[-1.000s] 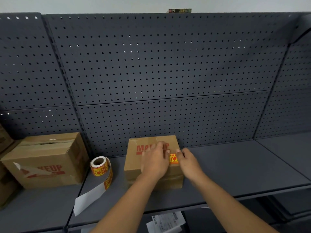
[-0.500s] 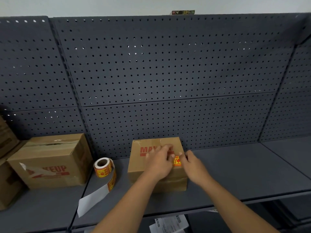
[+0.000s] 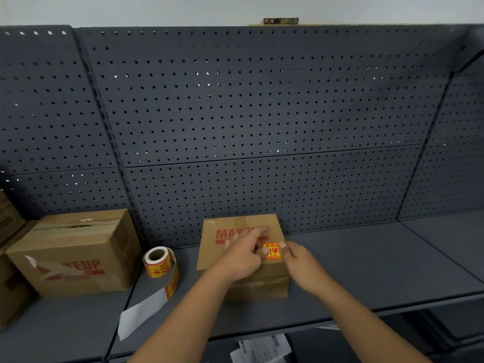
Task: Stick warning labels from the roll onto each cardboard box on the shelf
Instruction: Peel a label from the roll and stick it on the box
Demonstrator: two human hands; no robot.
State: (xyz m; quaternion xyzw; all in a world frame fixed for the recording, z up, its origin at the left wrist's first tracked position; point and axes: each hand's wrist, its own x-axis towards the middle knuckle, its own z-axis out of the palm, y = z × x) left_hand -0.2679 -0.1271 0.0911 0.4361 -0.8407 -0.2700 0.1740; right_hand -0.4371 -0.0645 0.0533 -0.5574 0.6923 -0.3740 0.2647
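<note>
While both of our hands work at the front face of the small cardboard box (image 3: 258,288), the warning label (image 3: 272,251) (orange-yellow with red print) lies flat on that face, up near its right corner and just below the red "MAKEUP" lettering. Our left hand (image 3: 242,258) comes in from the left, its fingers loosely spread and only slightly bent, one stretched across the lettering and another with its tip touching the label's left edge; it wraps round nothing. Our right hand (image 3: 301,265) meets it from the other side, fingers close together and lightly bent, their tips pressing on the label's right edge at the corner of the box. This box stands on the grey shelf (image 3: 366,271), close to the perforated back panel (image 3: 262,113). Left of it, apart from the box, the label roll (image 3: 158,260) stands on edge on the same shelf, and a strip of its white backing paper (image 3: 141,313) trails toward the shelf's front lip. Further left sits a larger cardboard box (image 3: 78,258), printed with the same red lettering and carrying torn tape on its front, and beyond it the brown edges of more boxes (image 3: 10,292) are cut off by the frame. Below the shelf's front edge, some printed paper sheets (image 3: 262,348) show on a lower level.
</note>
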